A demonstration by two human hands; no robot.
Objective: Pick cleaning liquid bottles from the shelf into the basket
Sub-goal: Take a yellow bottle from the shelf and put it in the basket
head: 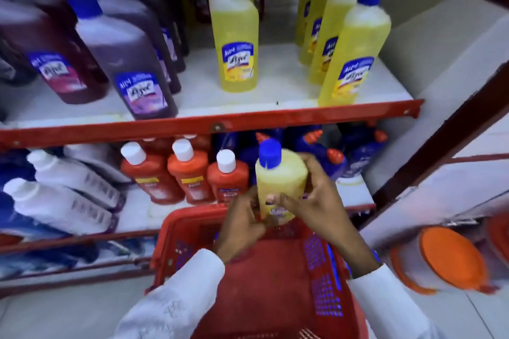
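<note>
I am holding one yellow cleaner bottle (pixel 279 181) in both grips, above the far rim of the red basket (pixel 264 292). Long axis standing near upright, blue cap (pixel 270 153) pointing up. My left hand (pixel 242 226) is clasping its lower part; my right hand (pixel 308 195) is wrapping the right side.

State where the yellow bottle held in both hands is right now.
In the head view, the yellow bottle stands upright at lower centre, between the left hand and right hand, above the red basket's far rim.
</note>
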